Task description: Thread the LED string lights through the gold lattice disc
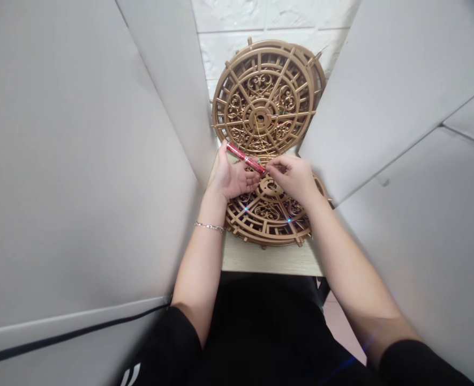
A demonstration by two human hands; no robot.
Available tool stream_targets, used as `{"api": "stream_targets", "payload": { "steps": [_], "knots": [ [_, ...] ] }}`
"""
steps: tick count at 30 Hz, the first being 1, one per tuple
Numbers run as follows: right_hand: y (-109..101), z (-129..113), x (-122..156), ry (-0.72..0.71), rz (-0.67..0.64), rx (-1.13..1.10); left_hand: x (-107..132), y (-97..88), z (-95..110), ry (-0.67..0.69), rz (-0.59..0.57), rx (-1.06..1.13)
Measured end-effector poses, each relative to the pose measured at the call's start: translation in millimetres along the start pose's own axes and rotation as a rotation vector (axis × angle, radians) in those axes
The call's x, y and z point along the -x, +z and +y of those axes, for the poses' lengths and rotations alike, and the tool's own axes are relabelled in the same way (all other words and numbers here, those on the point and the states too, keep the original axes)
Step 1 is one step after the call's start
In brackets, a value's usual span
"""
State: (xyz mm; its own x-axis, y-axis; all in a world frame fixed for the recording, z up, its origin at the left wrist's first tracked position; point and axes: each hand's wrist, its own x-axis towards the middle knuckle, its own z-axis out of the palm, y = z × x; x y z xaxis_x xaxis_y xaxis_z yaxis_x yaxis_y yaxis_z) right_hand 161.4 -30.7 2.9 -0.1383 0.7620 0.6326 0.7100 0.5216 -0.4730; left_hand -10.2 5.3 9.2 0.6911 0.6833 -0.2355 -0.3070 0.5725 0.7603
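My left hand (237, 179) is palm up and holds a pair of slim red batteries (245, 157) lined up end to end, the thumb at the upper end. Over the lower end, my right hand (291, 176) pinches a thin yellow wire (262, 138) against or close to the batteries; the exact contact is too small to see. This wire runs up to a round bronze-coloured lattice wheel (231, 88) leaning upright at the back. Beneath both hands lies a similar lattice wheel (266, 225), with two small blue lights glowing on it.
The wheels rest on a pale wooden tabletop (269, 260). A white tiled wall (231, 15) stands behind. Tall light grey panels (80, 134) on the left and a grey panel (373, 91) on the right enclose the space closely. A black cable (76, 332) runs along the lower left.
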Motion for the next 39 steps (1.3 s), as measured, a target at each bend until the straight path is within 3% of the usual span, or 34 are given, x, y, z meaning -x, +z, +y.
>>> {"api": "stream_targets", "payload": {
  "steps": [6,12,21,39],
  "knots": [
    [0.6,1.9,-0.2,0.015,-0.003,0.001,0.8,2.2,-0.4,-0.015,-0.017,-0.011],
    [-0.5,2.9,-0.5,0.112,0.155,-0.02,1.5,4.6,0.9,-0.007,0.005,-0.015],
    [-7.7,-4.0,0.1,0.152,0.021,-0.268,2.9,4.0,2.3,0.015,-0.017,0.039],
    [-6.7,-0.7,-1.6,0.063,-0.015,-0.124,-0.7,6.4,0.3,-0.038,-0.024,0.014]
  ]
}}
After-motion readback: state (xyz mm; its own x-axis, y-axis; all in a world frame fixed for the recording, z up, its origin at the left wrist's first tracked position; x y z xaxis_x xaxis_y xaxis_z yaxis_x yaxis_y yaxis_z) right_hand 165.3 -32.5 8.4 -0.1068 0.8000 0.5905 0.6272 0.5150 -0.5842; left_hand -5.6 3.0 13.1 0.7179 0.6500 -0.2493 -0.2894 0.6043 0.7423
